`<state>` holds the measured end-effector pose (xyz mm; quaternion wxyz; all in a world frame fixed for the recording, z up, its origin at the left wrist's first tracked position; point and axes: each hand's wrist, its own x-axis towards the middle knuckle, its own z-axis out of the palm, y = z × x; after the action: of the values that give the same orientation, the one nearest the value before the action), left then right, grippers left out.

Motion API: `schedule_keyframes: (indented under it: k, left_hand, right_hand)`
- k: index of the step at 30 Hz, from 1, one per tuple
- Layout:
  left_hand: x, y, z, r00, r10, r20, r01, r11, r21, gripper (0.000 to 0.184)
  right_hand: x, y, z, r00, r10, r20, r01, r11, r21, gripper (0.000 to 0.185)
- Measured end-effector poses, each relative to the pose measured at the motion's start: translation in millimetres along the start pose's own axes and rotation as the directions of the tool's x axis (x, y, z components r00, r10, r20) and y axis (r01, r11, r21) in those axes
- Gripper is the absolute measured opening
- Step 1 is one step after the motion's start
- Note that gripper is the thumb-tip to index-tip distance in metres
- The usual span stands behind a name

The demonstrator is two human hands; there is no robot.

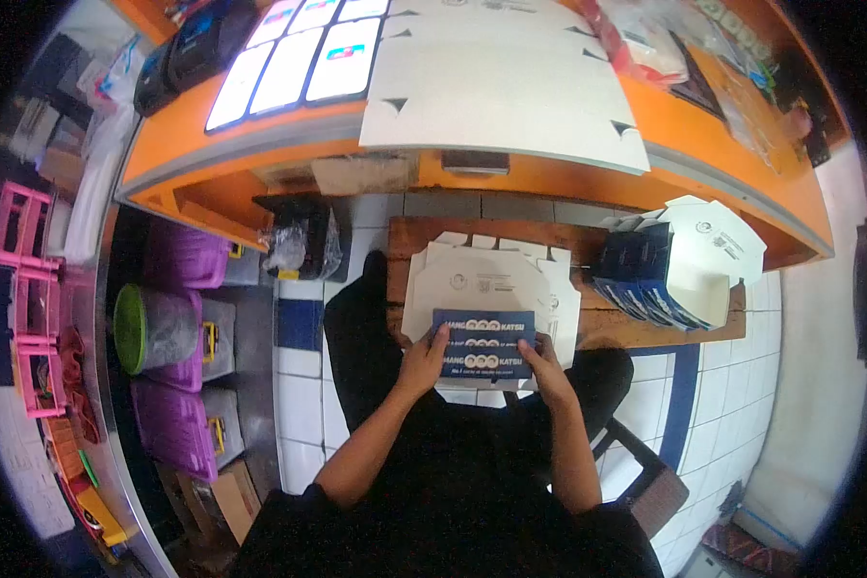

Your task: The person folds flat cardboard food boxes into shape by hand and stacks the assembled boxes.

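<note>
My left hand (422,364) grips the left edge of several overlapping blue paper food boxes (485,358), with the thumb on top. On the opposite edge my right hand (548,372) is closed in the same way. The blue panels carry white lettering and round faces; how they are folded underneath is hidden. Just beyond them, flat white box blanks (491,275) with small printed marks are spread on a low wooden bench (402,241). To the right on that bench stand folded boxes (645,270), nested together, blue outside and white inside.
An orange counter (178,135) runs across the top, bearing lit phones (284,72), a large white cardboard sheet (496,87) and plastic packets (645,43). At left are purple bins (173,424), a green-rimmed tub (154,328) and pink racks (24,289). White tiles (299,385) cover the floor.
</note>
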<state>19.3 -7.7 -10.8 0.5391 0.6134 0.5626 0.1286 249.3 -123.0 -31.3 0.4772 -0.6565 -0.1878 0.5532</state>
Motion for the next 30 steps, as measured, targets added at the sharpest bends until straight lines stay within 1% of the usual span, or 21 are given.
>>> schedule_keyframes:
  k: [2, 3, 4, 5, 6, 7, 8, 9, 10, 11, 13, 14, 16, 17, 19, 20, 21, 23, 24, 26, 30]
  left_hand:
    - [1, -35, 6, 0.999, 0.013, 0.044, -0.005, 0.983, -0.183, 0.07]
    - [-3, -48, 4, 0.997, -0.014, 0.071, 0.026, 0.985, -0.169, 0.07]
    - [-4, -54, 3, 0.992, -0.036, 0.117, 0.053, 0.987, -0.152, 0.07]
    - [-19, -32, 4, 0.981, -0.016, 0.192, 0.109, 0.869, -0.482, 0.071]
    - [-16, -52, 9, 0.983, -0.022, 0.184, 0.123, 0.819, -0.561, 0.07]
    - [-20, -51, 5, 0.968, 0.102, 0.23, 0.065, 0.783, -0.619, 0.073]
    - [-28, -47, 2, 0.962, 0.114, 0.246, 0.088, 0.729, -0.679, 0.079]
    - [-30, -42, 9, 0.98, 0.016, 0.201, 0.146, 0.63, -0.763, 0.084]
    - [-31, -34, 6, 0.969, 0.108, 0.224, 0.088, 0.694, -0.715, 0.083]
    - [-33, -27, 5, 0.951, 0.195, 0.24, 0.015, 0.746, -0.666, 0.082]
    - [-31, -17, 14, 0.939, 0.207, 0.276, 0.019, 0.768, -0.64, 0.081]
    - [-29, -12, 17, 0.932, 0.214, 0.292, 0.012, 0.788, -0.616, 0.079]
    - [-28, 3, 27, 0.928, 0.217, 0.303, -0.003, 0.817, -0.576, 0.081]
    - [-28, 9, 30, 0.926, 0.213, 0.311, -0.013, 0.842, -0.539, 0.084]
    - [-31, 14, 35, 0.921, 0.217, 0.324, -0.016, 0.851, -0.525, 0.082]
    - [-31, 16, 36, 0.918, 0.215, 0.332, -0.013, 0.855, -0.519, 0.081]
    - [-32, 19, 35, 0.928, 0.216, 0.304, -0.028, 0.853, -0.52, 0.081]
    - [-41, 20, 27, 0.912, 0.268, 0.312, -0.086, 0.866, -0.493, 0.074]
    - [-47, 19, 21, 0.934, 0.244, 0.263, -0.089, 0.868, -0.489, 0.074]
    - [-46, 27, 15, 0.938, 0.233, 0.257, -0.06, 0.838, -0.542, 0.075]
    - [-47, 41, -2, 0.937, 0.195, 0.289, 0.025, 0.791, -0.612, 0.091]
  right_hand:
    - [-9, -8, -15, 0.984, 0.061, 0.167, -0.092, 0.979, 0.18, 0.098]
    - [-22, -20, -18, 0.99, 0.063, 0.122, -0.088, 0.975, 0.206, 0.098]
    - [-38, -33, -22, 0.983, 0.037, 0.182, -0.057, 0.993, 0.106, 0.101]
    - [-57, -39, -33, 0.974, 0.016, 0.228, -0.018, 1.0, 0.006, 0.105]
    - [-75, -35, -50, 0.954, -0.073, 0.292, 0.076, 0.997, 0.002, 0.111]
    - [-111, -68, -56, 0.961, -0.093, 0.261, 0.092, 0.996, 0.015, 0.119]
    - [-141, -84, -74, 0.968, -0.131, 0.216, 0.134, 0.991, 0.0, 0.124]
    - [-168, -89, -99, 0.969, -0.165, 0.185, 0.172, 0.985, -0.021, 0.128]
    - [-192, -64, -129, 0.932, -0.362, 0.008, 0.36, 0.929, 0.092, 0.129]
    - [-217, -39, -158, 0.829, -0.533, -0.169, 0.555, 0.821, 0.133, 0.131]
    - [-262, 42, -257, 0.546, -0.691, -0.474, 0.79, 0.613, 0.017, 0.106]
    - [-273, 42, -284, 0.475, -0.656, -0.587, 0.84, 0.536, 0.081, 0.098]
    - [-265, 4, -303, 0.437, -0.529, -0.728, 0.866, 0.468, 0.179, 0.083]
    - [-252, -17, -301, 0.403, -0.493, -0.771, 0.871, 0.465, 0.157, 0.076]
    - [-222, -47, -288, 0.208, -0.498, -0.842, 0.855, 0.51, -0.091, 0.071]
    - [-222, -18, -311, 0.215, -0.502, -0.838, 0.862, 0.5, -0.078, 0.071]
    - [-224, 33, -347, 0.243, -0.409, -0.879, 0.819, 0.572, -0.04, 0.072]
    - [-224, 46, -329, 0.373, -0.494, -0.785, 0.911, 0.355, 0.21, 0.059]
    - [-226, 17, -294, 0.437, -0.572, -0.694, 0.883, 0.42, 0.21, 0.077]
    - [-211, -21, -236, 0.568, -0.644, -0.512, 0.805, 0.563, 0.185, 0.087]
    - [-153, -51, -131, 0.807, -0.587, -0.068, 0.588, 0.809, -0.009, 0.11]
